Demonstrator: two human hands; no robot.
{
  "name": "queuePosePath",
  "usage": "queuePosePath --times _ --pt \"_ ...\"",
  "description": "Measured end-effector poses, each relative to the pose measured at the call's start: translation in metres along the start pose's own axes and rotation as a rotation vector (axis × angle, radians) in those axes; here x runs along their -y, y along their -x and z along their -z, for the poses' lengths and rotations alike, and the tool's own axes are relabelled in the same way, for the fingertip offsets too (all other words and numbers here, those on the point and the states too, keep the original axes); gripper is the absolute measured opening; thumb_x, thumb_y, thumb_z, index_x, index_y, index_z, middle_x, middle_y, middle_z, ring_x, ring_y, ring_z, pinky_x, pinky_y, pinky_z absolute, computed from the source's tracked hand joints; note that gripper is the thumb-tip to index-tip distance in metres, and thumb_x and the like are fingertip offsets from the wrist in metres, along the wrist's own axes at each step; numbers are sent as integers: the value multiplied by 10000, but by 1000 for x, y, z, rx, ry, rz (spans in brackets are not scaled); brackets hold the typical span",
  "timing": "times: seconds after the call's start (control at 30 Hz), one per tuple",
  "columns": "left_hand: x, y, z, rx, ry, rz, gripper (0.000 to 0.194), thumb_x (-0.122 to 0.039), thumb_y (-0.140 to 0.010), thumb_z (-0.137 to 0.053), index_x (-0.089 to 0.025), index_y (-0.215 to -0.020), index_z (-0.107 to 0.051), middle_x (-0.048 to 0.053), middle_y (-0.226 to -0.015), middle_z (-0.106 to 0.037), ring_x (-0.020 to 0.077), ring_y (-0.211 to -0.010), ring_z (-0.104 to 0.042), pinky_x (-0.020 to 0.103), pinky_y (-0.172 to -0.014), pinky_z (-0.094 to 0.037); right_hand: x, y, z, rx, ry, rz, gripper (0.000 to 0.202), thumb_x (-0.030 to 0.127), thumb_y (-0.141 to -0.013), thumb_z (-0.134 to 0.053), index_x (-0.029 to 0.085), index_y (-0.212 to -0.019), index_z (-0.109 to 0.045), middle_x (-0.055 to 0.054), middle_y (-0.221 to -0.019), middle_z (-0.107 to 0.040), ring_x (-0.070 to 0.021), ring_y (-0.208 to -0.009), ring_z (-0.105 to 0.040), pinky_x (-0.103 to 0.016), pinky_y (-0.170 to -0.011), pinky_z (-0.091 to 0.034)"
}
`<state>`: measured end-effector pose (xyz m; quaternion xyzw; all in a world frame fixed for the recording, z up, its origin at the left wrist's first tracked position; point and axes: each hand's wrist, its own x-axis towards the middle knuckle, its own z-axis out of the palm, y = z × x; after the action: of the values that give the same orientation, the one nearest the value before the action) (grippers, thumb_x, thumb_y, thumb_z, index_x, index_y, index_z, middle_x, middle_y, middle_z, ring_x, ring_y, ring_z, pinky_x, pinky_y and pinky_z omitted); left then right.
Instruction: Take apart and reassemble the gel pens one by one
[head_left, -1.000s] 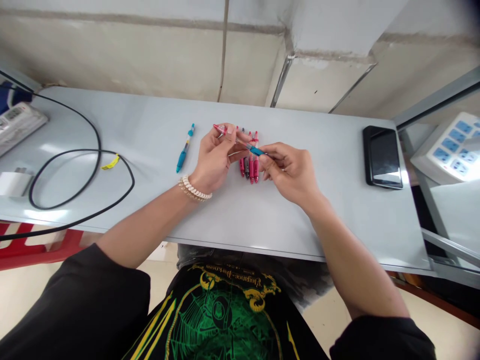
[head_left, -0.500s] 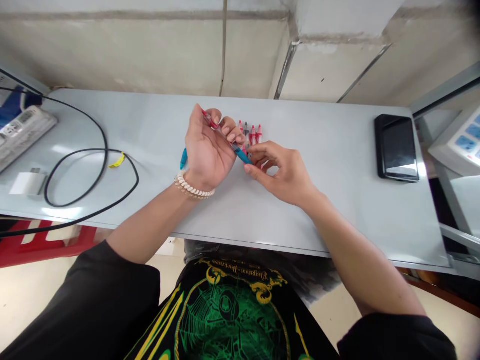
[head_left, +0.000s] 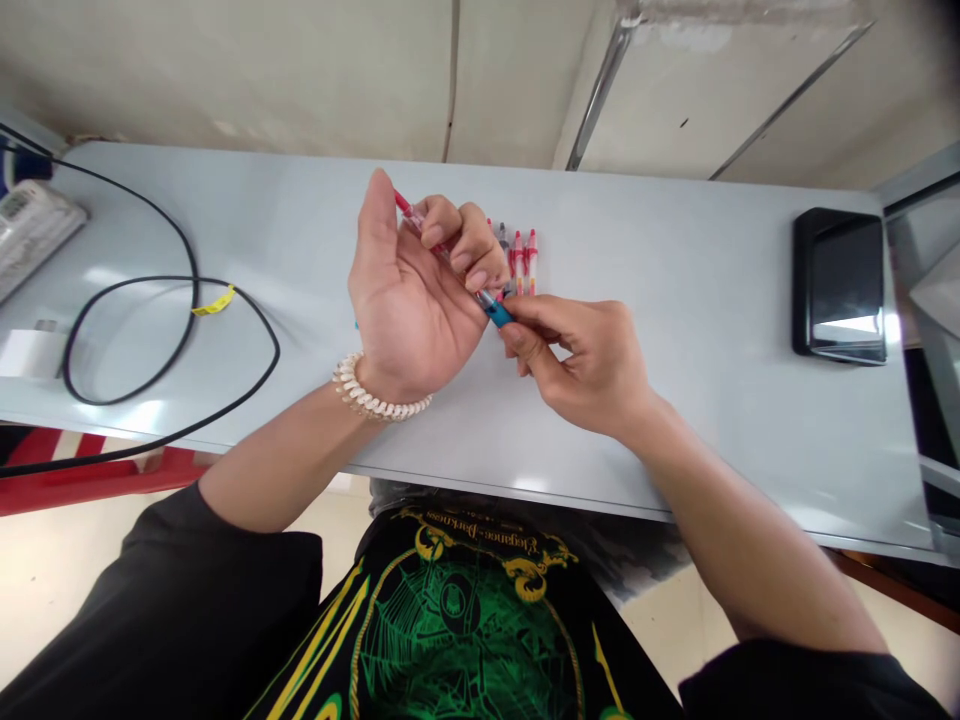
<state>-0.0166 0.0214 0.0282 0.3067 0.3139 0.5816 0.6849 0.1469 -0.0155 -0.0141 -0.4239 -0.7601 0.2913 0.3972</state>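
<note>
While the left hand (head_left: 424, 305) is palm up, its fingers curl over a pen (head_left: 498, 313), thumb straight and apart from them. Pen is in both hands, above the desk (head_left: 720, 350) – red end toward 11 o'clock beside the left thumb, contact there unclear; blue end toward 4 o'clock. Middle of it mostly hidden by fingers; can't tell if it's one joined piece. Right hand (head_left: 589, 355) pinches the blue end, thumb against fingers; its lower fingers are tucked in, partly hidden.

Red pens (head_left: 532, 262) and a gray pen (head_left: 502, 234) lie side by side at 1 o'clock from the left palm, lower parts covered by hands – exact count unclear. Bracelet (head_left: 375, 398) on the left wrist, 7 o'clock from the palm.

Desk edges: black device (head_left: 840, 285) at 3 o'clock; looped cable (head_left: 278, 350) with yellow tag (head_left: 215, 301) at 9, white adapter (head_left: 31, 354) beyond it; power strip (head_left: 36, 238) just past 9. Wall (head_left: 337, 85) at 12.
</note>
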Motion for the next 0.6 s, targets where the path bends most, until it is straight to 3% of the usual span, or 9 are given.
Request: queuePosePath --times 0.1,0.2,0.3,0.4,0.47,0.6 --pt "2 -1 1 66 67 11 648 -645 -1113 -333 -214 -633 -391 5 -711 -283 133 -575 -368 313 -650 -500 3 0 0 38 -29 -15 321 380 -1100 -507 225 -864 -660 10 -666 -583 -125 -569 -553 -286 -587 -484" --pt "2 -1 2 64 78 14 663 -637 -1126 -239 -220 -623 -352 -2 -700 -246 132 -550 -332 321 -628 -449 1 -1 -1 50 -15 -13 279 373 -1089 -520 226 -910 -676 7 -703 -621 -132 -589 -578 -295 -607 -495" --pt "-4 -4 4 -74 11 2 616 -618 -1110 -298 -232 -630 -320 -4 -627 -240 150 -522 -279 352 -619 -425 -5 -3 2 14 109 45 204 416 -1034 -632 229 -1045 -714 -15 -818 -725 -171 -706 -664 -327 -695 -535" --pt "-12 -9 6 -204 10 4 544 -492 -1103 -254 -235 -624 -226 -19 -555 -126 145 -482 -145 336 -523 -320 -12 -5 11 -44 206 90 281 485 -1011 -668 229 -1112 -726 -39 -868 -768 -217 -818 -711 -369 -765 -558" --pt "-18 -13 8 -214 55 -23 493 -420 -1083 -202 -234 -628 -162 -28 -539 -65 138 -480 -53 332 -487 -230 -17 -6 16 -93 214 74 310 515 -1044 -609 238 -1120 -726 -41 -857 -765 -217 -817 -710 -378 -773 -564" --pt "-27 -20 12 -231 77 -35 473 -395 -1093 -200 -236 -650 -161 -32 -503 -121 144 -494 -39 354 -509 -234 -27 -7 22 -148 227 37 337 539 -1074 -547 252 -1125 -715 -45 -867 -761 -208 -798 -691 -378 -766 -559"
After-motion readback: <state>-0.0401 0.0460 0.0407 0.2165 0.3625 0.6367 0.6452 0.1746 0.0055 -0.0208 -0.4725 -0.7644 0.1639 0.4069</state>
